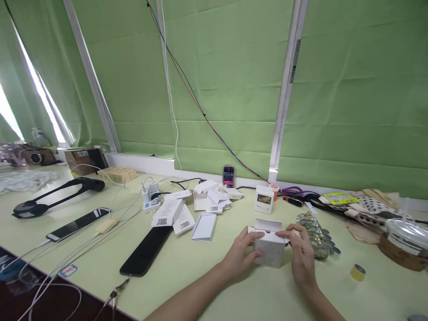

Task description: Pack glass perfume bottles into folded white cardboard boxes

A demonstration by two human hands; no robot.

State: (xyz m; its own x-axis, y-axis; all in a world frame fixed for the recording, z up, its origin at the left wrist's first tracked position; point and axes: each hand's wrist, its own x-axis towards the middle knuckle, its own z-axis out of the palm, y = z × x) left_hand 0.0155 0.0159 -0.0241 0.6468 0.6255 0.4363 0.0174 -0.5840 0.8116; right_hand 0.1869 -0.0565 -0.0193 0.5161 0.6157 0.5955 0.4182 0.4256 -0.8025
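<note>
A small white cardboard box [271,253] stands on the table in front of me, its top lid flap raised at the back. My left hand [240,250] grips its left side, with the thumb on the front and fingers along the top edge. With its fingers pinched at the top right corner, my right hand [302,255] holds a side flap of that box. The inside of the box is hidden. Just right of my right hand lies a clear, ridged glass ornament [313,236]. A similar white box with a picture [264,200] stands upright farther back.
Several opened white boxes [169,211] lie in a pile left of centre. A black phone [146,252], another phone [78,224] and loose cables spread leftward. To the right are a yellow tape roll [358,273], a lidded plastic bowl [404,243] and folded cloth [374,207].
</note>
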